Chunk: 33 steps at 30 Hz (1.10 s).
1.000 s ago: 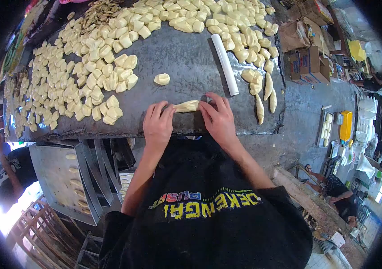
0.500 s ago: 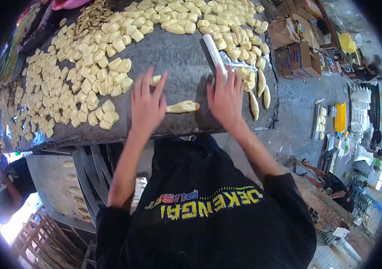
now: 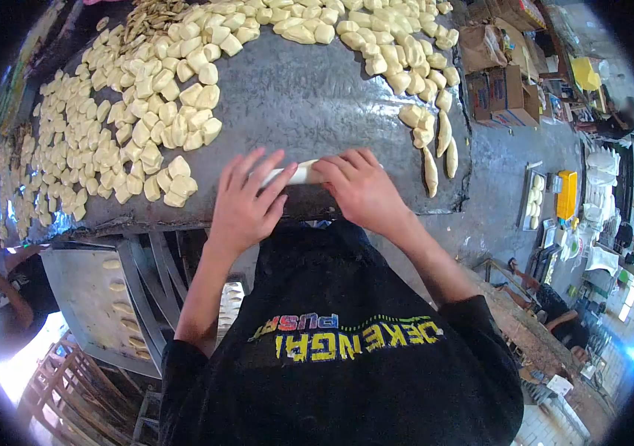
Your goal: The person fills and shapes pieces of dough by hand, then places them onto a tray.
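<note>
A white rolling pin (image 3: 301, 175) lies crosswise near the front edge of the dough-covered table. My right hand (image 3: 361, 186) is closed around its right part, fingers curled over the top. At its left end, my left hand (image 3: 248, 199) has its fingers stretched and spread, touching or just over the pin. Whatever dough lies beneath the pin is hidden by it and my hands. To the right are long rolled dough pieces (image 3: 431, 172) and a small cluster of dough lumps (image 3: 417, 123). Many pale dough pieces (image 3: 176, 119) cover the left side.
The dark table (image 3: 295, 97) has more dough along its far side. Below its left front stands a metal tray (image 3: 83, 297) with shaped dough pieces. Cardboard boxes (image 3: 506, 97) stand beyond the right edge. Other people (image 3: 555, 308) are at the far right and left.
The rolling pin has come from the right of the table to the front, turned crosswise. My right hand has closed on it, and the long dough piece between my hands is now out of sight.
</note>
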Each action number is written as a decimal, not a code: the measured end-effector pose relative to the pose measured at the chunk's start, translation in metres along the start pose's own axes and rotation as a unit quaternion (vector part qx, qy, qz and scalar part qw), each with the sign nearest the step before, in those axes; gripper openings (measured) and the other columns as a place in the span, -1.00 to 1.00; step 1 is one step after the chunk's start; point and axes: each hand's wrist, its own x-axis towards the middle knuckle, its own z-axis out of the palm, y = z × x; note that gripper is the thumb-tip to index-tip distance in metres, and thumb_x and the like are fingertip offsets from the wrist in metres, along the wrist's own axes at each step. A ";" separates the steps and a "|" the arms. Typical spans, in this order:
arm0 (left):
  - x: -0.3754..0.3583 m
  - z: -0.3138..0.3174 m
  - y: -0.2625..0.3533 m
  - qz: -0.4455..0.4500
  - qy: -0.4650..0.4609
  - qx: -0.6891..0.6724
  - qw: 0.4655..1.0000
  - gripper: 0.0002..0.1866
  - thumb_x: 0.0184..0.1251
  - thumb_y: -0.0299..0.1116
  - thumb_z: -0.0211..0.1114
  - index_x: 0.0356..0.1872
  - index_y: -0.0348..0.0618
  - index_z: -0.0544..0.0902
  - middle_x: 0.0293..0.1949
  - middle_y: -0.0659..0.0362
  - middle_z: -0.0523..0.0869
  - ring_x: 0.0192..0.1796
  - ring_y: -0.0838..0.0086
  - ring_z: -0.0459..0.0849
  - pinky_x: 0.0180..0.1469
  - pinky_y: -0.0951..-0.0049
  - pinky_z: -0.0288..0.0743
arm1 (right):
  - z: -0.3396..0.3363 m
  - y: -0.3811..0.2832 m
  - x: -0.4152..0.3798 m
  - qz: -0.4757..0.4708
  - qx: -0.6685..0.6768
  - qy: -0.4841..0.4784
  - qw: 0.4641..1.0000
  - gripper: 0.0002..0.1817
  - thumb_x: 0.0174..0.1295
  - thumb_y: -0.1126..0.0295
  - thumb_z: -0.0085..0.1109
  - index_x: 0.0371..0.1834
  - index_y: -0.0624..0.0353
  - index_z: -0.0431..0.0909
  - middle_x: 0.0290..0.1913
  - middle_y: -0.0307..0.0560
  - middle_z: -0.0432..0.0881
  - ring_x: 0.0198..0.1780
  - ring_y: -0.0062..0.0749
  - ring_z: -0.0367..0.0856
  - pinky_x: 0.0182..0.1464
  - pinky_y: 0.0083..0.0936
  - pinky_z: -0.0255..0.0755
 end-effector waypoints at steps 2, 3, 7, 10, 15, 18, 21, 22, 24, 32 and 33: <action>-0.013 0.020 0.000 -0.001 -0.048 0.011 0.999 -0.42 0.22 -0.36 0.31 0.34 -0.07 0.51 0.28 0.05 0.57 0.30 0.12 0.53 0.40 0.08 0.31 | 0.012 0.006 -0.001 0.002 -0.010 0.000 1.000 -0.56 0.08 0.45 0.18 0.10 0.21 0.54 0.00 -0.03 0.64 0.03 -0.11 0.58 0.18 -0.17 0.39; -0.018 0.030 -0.007 -0.001 -0.068 0.024 0.997 -0.43 0.24 -0.36 0.29 0.34 -0.04 0.52 0.33 0.12 0.54 0.35 0.17 0.49 0.42 0.07 0.29 | 0.017 0.007 -0.001 0.002 -0.019 0.002 1.000 -0.55 0.08 0.45 0.18 0.11 0.21 0.54 0.06 -0.03 0.64 0.09 -0.11 0.59 0.22 -0.17 0.38; -0.022 0.057 -0.012 -0.086 -0.097 -0.015 0.991 -0.38 0.33 -0.30 0.21 0.43 -0.17 0.40 0.50 0.09 0.34 0.54 0.13 0.27 0.51 0.01 0.16 | 0.030 0.006 0.002 0.022 -0.091 0.041 0.995 -0.50 0.15 0.44 0.18 0.22 0.22 0.51 0.26 -0.01 0.58 0.28 -0.08 0.53 0.35 -0.09 0.31; 0.008 0.050 0.009 -0.173 -0.074 0.007 0.982 -0.30 0.40 -0.22 0.13 0.49 -0.37 0.24 0.57 -0.05 0.17 0.62 0.10 0.06 0.56 -0.03 0.02 | 0.038 0.013 0.012 0.077 -0.087 0.044 0.992 -0.46 0.30 0.33 0.12 0.35 0.26 0.43 0.41 0.02 0.46 0.45 -0.03 0.38 0.45 0.03 0.19; 0.044 0.063 -0.010 -0.193 -0.076 0.031 0.978 -0.28 0.51 -0.16 -0.01 0.53 -0.42 0.09 0.58 -0.16 0.05 0.63 0.04 0.00 0.57 -0.08 -0.05 | 0.036 0.041 0.042 0.100 -0.138 0.024 0.985 -0.36 0.43 0.13 -0.11 0.47 0.31 0.26 0.53 0.08 0.27 0.55 0.06 0.19 0.49 0.12 0.09; 0.067 0.076 -0.033 -0.194 -0.050 0.055 0.978 -0.28 0.52 -0.13 -0.01 0.54 -0.39 0.10 0.59 -0.15 0.05 0.63 0.05 -0.01 0.57 -0.09 -0.05 | 0.039 0.071 0.064 0.088 -0.132 0.035 0.987 -0.33 0.43 0.11 -0.11 0.50 0.32 0.20 0.56 0.16 0.19 0.57 0.09 0.14 0.51 0.08 0.08; 0.098 0.085 -0.059 -0.176 0.004 0.087 0.981 -0.28 0.52 -0.12 0.02 0.55 -0.33 0.10 0.59 -0.15 0.03 0.63 0.04 -0.02 0.56 -0.11 -0.04 | 0.035 0.098 0.091 0.074 -0.109 0.076 0.988 -0.35 0.39 0.14 -0.03 0.46 0.31 0.25 0.50 0.19 0.26 0.51 0.10 0.21 0.48 0.05 0.14; 0.104 0.086 -0.064 -0.163 0.032 0.106 0.980 -0.28 0.51 -0.11 0.04 0.56 -0.29 0.10 0.60 -0.15 0.02 0.63 0.03 -0.03 0.56 -0.12 -0.04 | 0.031 0.104 0.097 0.065 -0.098 0.096 0.988 -0.38 0.35 0.18 0.05 0.41 0.30 0.31 0.43 0.19 0.34 0.44 0.10 0.30 0.43 0.04 0.20; 0.107 0.088 -0.069 -0.159 0.051 0.103 0.981 -0.28 0.50 -0.12 0.05 0.56 -0.26 0.11 0.60 -0.15 0.01 0.64 0.03 -0.03 0.55 -0.12 -0.03 | 0.010 0.100 0.097 -0.026 -0.031 0.136 0.990 -0.49 0.24 0.29 0.20 0.24 0.26 0.45 0.19 0.10 0.52 0.23 0.03 0.48 0.28 -0.08 0.36; 0.043 0.069 -0.040 -0.154 0.063 0.035 0.985 -0.35 0.47 -0.19 0.15 0.51 -0.17 0.27 0.55 -0.06 0.22 0.59 -0.01 0.12 0.51 -0.09 0.09 | -0.001 0.045 0.013 0.007 -0.078 0.012 0.997 -0.57 0.20 0.38 0.28 0.16 0.17 0.48 0.00 -0.03 0.57 0.06 -0.09 0.54 0.14 -0.17 0.39; 0.027 0.062 -0.038 -0.097 0.030 -0.020 0.995 -0.39 0.41 -0.22 0.23 0.44 -0.16 0.38 0.48 -0.04 0.33 0.54 0.02 0.23 0.49 -0.06 0.15 | 0.000 0.039 0.007 0.004 -0.077 0.016 0.997 -0.57 0.20 0.38 0.28 0.16 0.17 0.48 0.00 -0.03 0.57 0.06 -0.09 0.54 0.14 -0.17 0.39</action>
